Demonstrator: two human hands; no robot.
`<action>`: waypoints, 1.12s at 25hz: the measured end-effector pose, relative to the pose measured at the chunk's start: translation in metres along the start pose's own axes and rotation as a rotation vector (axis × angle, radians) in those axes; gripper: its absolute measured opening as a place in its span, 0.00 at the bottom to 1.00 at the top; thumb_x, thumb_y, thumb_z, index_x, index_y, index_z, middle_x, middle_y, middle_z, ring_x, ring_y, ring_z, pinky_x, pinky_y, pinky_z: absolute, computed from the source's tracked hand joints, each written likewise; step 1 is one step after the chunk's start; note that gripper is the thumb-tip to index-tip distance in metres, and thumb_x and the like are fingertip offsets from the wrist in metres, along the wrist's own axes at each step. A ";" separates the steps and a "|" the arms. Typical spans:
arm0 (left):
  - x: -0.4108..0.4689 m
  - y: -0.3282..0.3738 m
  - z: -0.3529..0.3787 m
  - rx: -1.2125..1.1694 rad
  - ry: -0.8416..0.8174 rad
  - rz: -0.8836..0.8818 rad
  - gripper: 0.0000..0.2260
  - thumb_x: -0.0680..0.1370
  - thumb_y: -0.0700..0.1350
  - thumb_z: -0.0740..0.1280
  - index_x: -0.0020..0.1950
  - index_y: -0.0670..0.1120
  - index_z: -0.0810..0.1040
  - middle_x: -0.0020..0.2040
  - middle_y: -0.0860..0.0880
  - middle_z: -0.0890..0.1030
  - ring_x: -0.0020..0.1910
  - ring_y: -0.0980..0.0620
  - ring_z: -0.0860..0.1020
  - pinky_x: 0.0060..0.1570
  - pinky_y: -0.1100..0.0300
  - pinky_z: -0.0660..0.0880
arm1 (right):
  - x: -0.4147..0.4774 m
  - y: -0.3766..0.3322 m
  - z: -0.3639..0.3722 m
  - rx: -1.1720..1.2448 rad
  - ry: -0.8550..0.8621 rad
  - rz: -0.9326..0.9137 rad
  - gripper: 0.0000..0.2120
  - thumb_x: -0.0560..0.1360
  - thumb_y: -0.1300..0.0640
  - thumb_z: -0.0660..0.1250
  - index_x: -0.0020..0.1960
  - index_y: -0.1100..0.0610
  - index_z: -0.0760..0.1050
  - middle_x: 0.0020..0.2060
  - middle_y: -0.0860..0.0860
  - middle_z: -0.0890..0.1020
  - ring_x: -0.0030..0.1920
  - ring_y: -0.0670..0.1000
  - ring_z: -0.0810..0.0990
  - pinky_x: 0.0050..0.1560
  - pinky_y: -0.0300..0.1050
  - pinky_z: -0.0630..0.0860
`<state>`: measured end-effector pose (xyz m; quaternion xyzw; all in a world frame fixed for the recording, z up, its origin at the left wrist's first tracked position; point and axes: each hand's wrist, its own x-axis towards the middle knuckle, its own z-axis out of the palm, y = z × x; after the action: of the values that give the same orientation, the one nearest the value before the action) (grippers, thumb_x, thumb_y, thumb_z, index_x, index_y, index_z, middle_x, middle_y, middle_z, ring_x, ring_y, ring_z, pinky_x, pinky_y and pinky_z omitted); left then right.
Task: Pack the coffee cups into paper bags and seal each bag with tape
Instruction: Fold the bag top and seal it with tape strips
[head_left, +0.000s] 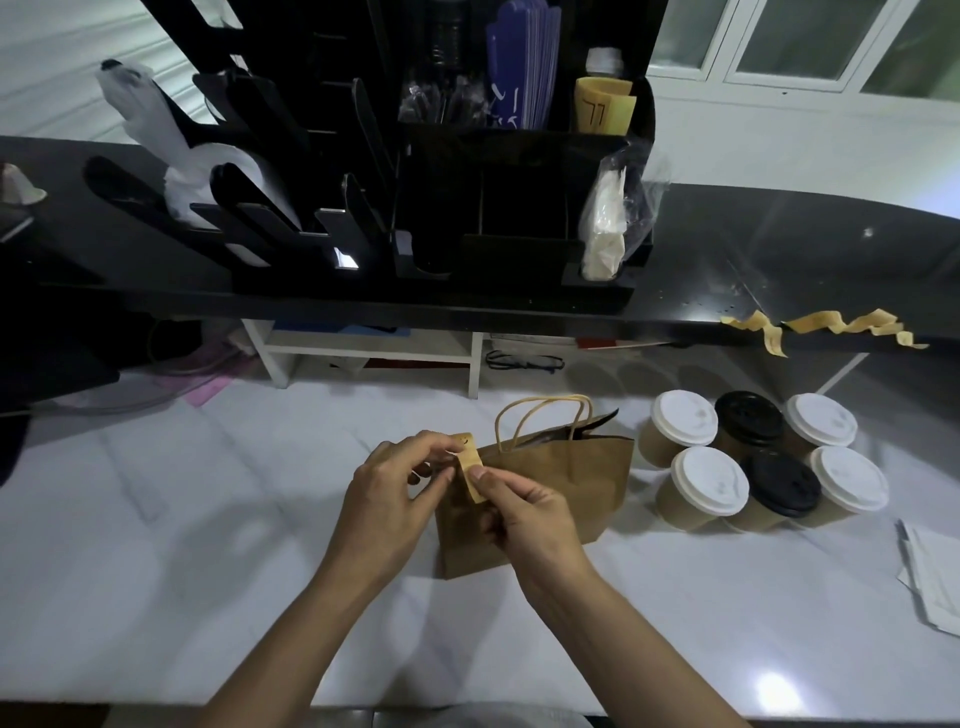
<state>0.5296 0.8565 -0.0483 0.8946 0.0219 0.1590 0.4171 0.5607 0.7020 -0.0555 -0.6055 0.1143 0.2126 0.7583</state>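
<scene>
Between the two hands, just in front of the upper left corner of the paper bag (571, 483), a small piece of yellow tape (470, 462) is hanging almost upright. The left hand (387, 486) is pinching its top end; the grip there is thumb against curled fingertips. The right hand (524, 512) is pinching the lower part with thumb and forefinger pressed together, while its other fingers are curling under the palm. Both forearms are reaching in from the near edge.

Behind the hands the paper bag is standing on the white bench (208, 493). Its two twisted handles (540, 415) are pointing up, and its mouth is showing a narrow dark gap at the right side. What is lying inside the bag I cannot tell.

Just to the right of the bag six coffee cups (709, 480) are standing close together in two rows, touching each other. Four are wearing white lids and two, in the middle, black lids.

Farther back a raised black ledge (779, 249) is running across the view. On its right front edge some crumpled yellow strips (831, 325) are lying, one end hanging over. A tall black organiser (467, 182) is standing on the ledge, holding bags and other supplies. At the far right edge of the bench some white papers (935, 577) are lying.
</scene>
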 end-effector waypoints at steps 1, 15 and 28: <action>0.001 -0.001 -0.001 0.015 -0.009 0.021 0.13 0.77 0.42 0.72 0.57 0.58 0.82 0.49 0.66 0.79 0.50 0.58 0.77 0.46 0.65 0.76 | 0.001 0.000 0.001 0.004 0.000 -0.001 0.06 0.75 0.57 0.75 0.50 0.58 0.87 0.34 0.52 0.83 0.29 0.47 0.73 0.32 0.39 0.70; 0.009 -0.007 0.003 0.116 -0.116 0.026 0.11 0.82 0.47 0.66 0.62 0.55 0.82 0.51 0.62 0.73 0.55 0.59 0.71 0.50 0.71 0.70 | 0.003 -0.003 0.004 -0.123 0.060 -0.082 0.04 0.75 0.58 0.75 0.45 0.58 0.87 0.30 0.50 0.83 0.27 0.45 0.73 0.30 0.36 0.72; 0.007 -0.006 0.005 0.239 -0.157 0.018 0.11 0.83 0.48 0.63 0.64 0.56 0.79 0.59 0.60 0.79 0.57 0.63 0.69 0.52 0.73 0.67 | 0.009 -0.002 -0.001 -0.507 0.094 -0.267 0.15 0.75 0.47 0.75 0.34 0.55 0.85 0.26 0.49 0.82 0.27 0.42 0.74 0.31 0.37 0.70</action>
<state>0.5386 0.8583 -0.0539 0.9477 0.0002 0.0885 0.3068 0.5700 0.7021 -0.0585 -0.7947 0.0119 0.1042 0.5978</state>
